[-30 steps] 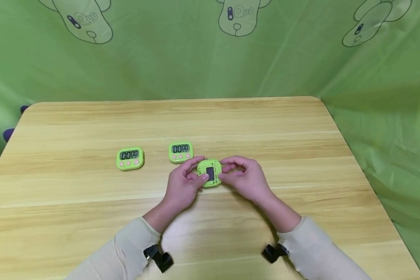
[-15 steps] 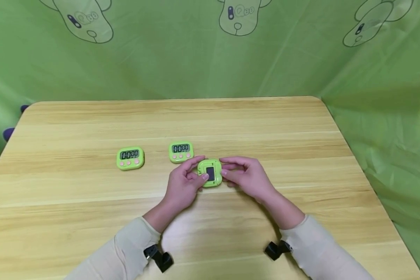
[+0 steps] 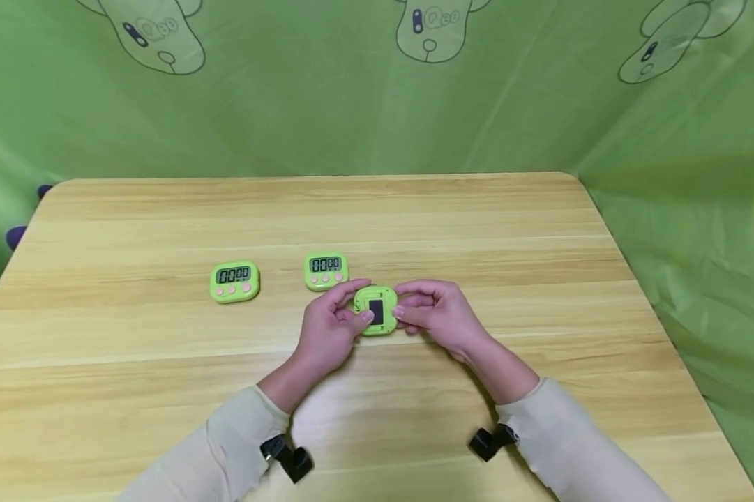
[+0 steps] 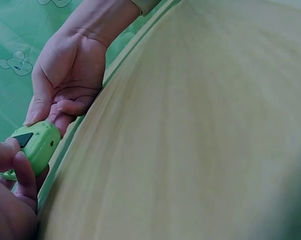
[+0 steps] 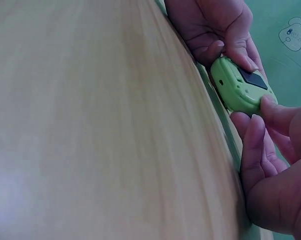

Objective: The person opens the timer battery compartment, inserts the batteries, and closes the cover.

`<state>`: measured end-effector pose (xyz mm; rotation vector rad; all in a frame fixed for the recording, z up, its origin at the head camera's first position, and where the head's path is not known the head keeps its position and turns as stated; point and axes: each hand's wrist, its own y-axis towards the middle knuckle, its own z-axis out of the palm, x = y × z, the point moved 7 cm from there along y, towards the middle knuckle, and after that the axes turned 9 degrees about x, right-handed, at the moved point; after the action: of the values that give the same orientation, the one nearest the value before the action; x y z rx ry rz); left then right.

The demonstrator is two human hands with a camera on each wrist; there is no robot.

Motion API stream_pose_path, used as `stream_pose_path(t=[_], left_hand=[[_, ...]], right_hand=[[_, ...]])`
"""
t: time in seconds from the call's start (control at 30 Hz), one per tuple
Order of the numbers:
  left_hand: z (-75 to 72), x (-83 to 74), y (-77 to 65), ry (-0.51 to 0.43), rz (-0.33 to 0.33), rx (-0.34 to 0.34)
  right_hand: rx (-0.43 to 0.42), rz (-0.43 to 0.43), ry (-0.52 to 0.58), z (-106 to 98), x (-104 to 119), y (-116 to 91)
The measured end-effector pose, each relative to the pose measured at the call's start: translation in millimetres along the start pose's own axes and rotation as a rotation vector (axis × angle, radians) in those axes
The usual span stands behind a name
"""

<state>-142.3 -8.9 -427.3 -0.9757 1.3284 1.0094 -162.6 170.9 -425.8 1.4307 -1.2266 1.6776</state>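
A green digital timer (image 3: 377, 312) is held back side up between both hands, with a dark rectangle on its back. My left hand (image 3: 328, 329) grips its left end, thumb over the back and index finger along the far edge. At the other end, my right hand (image 3: 444, 318) pinches the rim with thumb and fingers. The right wrist view shows the right thumb pressing the back of the timer (image 5: 240, 92), with fingertips under its edge. The timer's front side is hidden.
Just beyond the left hand lies a second green timer (image 3: 326, 271), its display up. Another green timer (image 3: 234, 282) lies farther left, also face up with pink buttons. All this is on a wooden table (image 3: 477, 230), with green curtain (image 3: 301, 111) behind and at the sides.
My right hand draws back slightly from the timer's right end, then comes in again with its thumb on the edge. The left hand keeps its grip almost in place.
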Motion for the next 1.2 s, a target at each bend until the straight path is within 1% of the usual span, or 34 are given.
stream_pose_path(t=[0.13,0.23,0.33,0.43,0.5,0.57,0.67,0.73,0.8,0.87,0.93,1.0,1.07,1.17,1.2], left_hand=[[-1.0,2.0,0.2,-0.007,-0.026,-0.011],[0.8,6.7,0.8,-0.031,-0.054,-0.002],[3.1,9.6,0.2,-0.081,-0.074,0.016],[4.0,9.0,-1.6,-0.147,-0.075,0.028],[4.2,7.7,-2.6,-0.193,-0.071,0.036],[4.6,7.4,-2.9,-0.222,-0.066,0.048],[4.7,6.8,-2.9,-0.227,-0.063,0.057],[4.8,5.9,-2.7,-0.221,-0.058,0.058],[5.0,4.7,-2.3,-0.202,-0.046,0.054],[5.2,3.6,-1.8,-0.172,-0.029,0.044],[5.7,2.6,-1.5,-0.118,-0.005,0.028],[7.1,0.5,-1.4,-0.036,0.025,0.011],[9.8,-3.3,-1.0,0.07,0.065,-0.006],[15.6,-10.5,1.2,0.204,0.134,-0.032],[17.3,-12.4,2.4,0.235,0.152,-0.045]], right_hand=[[-0.034,-0.016,-0.003,1,0,1],[-0.096,-0.022,-0.025,-1,-1,-3],[-0.158,-0.047,-0.045,-4,0,-8],[-0.173,-0.1,-0.086,-4,4,-13],[-0.148,-0.137,-0.121,-3,7,-16],[-0.093,-0.171,-0.146,1,10,-18],[0.004,-0.221,-0.16,9,12,-21],[0.041,-0.249,-0.169,12,13,-23],[0.046,-0.266,-0.194,14,14,-23],[0.028,-0.266,-0.224,14,14,-24],[0.006,-0.251,-0.233,11,14,-23],[-0.014,-0.229,-0.199,7,15,-23],[-0.04,-0.21,-0.163,2,16,-23],[-0.085,-0.189,-0.152,-7,19,-22],[-0.1,-0.181,-0.168,-9,20,-22]])
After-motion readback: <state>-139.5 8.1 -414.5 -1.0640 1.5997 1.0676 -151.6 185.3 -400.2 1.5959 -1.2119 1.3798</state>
